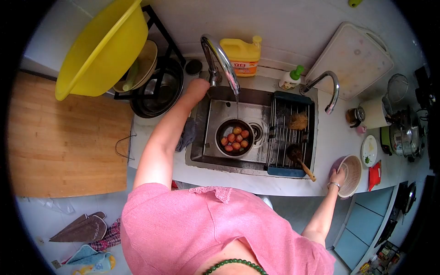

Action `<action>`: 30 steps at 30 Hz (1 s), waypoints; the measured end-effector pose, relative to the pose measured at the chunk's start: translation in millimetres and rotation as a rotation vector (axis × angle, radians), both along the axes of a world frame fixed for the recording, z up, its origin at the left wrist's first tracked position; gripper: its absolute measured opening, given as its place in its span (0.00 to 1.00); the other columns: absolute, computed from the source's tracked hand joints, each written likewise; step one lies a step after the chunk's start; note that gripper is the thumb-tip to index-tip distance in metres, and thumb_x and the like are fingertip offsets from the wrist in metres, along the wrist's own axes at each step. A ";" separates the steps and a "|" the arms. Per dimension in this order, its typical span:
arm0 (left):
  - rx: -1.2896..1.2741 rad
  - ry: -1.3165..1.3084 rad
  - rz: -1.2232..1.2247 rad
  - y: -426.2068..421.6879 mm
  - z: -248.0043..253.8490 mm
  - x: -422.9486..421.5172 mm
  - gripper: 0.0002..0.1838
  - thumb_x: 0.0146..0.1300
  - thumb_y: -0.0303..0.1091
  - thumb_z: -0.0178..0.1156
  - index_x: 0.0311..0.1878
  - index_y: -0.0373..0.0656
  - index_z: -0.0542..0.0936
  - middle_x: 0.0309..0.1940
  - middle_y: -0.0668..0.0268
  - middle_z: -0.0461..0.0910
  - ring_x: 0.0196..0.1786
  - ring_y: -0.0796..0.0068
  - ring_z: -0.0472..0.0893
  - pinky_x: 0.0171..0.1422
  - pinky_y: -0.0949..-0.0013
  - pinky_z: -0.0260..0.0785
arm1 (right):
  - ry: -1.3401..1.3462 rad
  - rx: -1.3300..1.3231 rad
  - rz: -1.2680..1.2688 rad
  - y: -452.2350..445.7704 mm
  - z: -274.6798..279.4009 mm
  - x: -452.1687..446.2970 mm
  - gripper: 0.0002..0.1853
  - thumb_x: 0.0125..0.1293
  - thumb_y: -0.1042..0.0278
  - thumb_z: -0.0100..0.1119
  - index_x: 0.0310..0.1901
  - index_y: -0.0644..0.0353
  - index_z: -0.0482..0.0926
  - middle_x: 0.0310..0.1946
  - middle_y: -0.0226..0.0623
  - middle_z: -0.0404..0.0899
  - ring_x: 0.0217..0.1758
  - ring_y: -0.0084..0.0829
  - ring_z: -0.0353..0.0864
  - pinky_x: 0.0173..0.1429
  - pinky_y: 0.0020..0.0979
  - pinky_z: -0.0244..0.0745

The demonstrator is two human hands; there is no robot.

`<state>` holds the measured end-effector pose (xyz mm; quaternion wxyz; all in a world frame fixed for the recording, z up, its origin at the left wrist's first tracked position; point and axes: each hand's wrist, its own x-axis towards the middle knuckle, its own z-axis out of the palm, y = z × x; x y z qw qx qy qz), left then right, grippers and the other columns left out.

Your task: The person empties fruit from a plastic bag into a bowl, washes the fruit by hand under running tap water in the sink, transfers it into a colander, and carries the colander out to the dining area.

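Observation:
My left hand (pixel 199 89) is at the base of the curved chrome faucet (pixel 222 54), its fingers closed and mostly hidden by the wrist and faucet. A thin stream of water falls from the spout into a round bowl (pixel 234 152) in the sink (pixel 215 160). Several reddish round fruits (pixel 236 137) lie in that bowl. At the right, my right hand (pixel 338 176) grips the near left rim of a pink and cream basket (pixel 352 174), which is over the counter's front edge.
A dark drying rack (pixel 279 172) spans the sink's right side, holding a wooden-handled brush (pixel 305 168) and a brown scrubber (pixel 298 121). Behind stand a yellow jug (pixel 243 55), a green-topped bottle (pixel 291 79) and a second faucet (pixel 333 94). A large yellow basin (pixel 103 50) is upper left.

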<state>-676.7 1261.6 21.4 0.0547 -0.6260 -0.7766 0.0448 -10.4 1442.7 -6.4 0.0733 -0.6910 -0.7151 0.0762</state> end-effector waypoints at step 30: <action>-0.114 -0.020 -0.023 1.9 11.5 -4.1 0.07 0.47 0.27 0.53 0.26 0.42 0.80 0.28 0.55 0.78 0.33 0.56 0.79 0.37 0.57 0.71 | -0.084 0.152 0.036 -20.2 58.4 -35.4 0.32 0.47 0.59 0.66 0.53 0.62 0.66 0.49 0.48 0.69 0.52 0.45 0.68 0.52 0.39 0.66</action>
